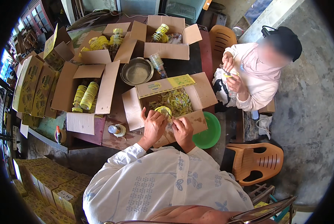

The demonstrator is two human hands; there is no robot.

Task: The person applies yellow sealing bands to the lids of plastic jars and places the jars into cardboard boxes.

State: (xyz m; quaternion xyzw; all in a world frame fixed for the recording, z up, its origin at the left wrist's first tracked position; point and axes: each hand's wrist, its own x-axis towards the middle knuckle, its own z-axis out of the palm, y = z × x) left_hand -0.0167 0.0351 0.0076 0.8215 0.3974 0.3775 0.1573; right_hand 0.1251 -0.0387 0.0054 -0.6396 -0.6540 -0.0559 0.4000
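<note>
1. Yellow printed cartons (30,84) stand well to the left of the middle carton (204,96), the open one in front of you.
2. A roll of tape (63,136) sits nearer you than those, also well left of the middle carton, with an orange-tipped tool (58,133) upright just beside it.
3. To the left of the middle carton, an open left carton (80,123) holds leaning stacks of yellow-rimmed cups (88,96).
4. A small clear container (116,130) stands just off the middle carton's near left corner, close to your left forearm.
5. A metal bowl (137,71) rests just beyond the middle carton's back left corner; a leaning stack of clear cups (157,64) is to the bowl's right.
6. Your left hand (154,123) is over the middle carton's near edge, thumb and fingers pinched close on the rim of a yellow-rimmed cup (163,110), which is in front of the heap of small yellow-green pieces (176,100) inside.
7. Your right hand (183,129) is over the near flap, fingers bent and nearly together beside the cup; you cannot tell whether they grip it.
8. A green basin (213,132) crowds the middle carton's near right corner, partly covered by its flap.
9. Well right of the middle carton, a co-worker (260,84) holds a clear cup (232,93).
</note>
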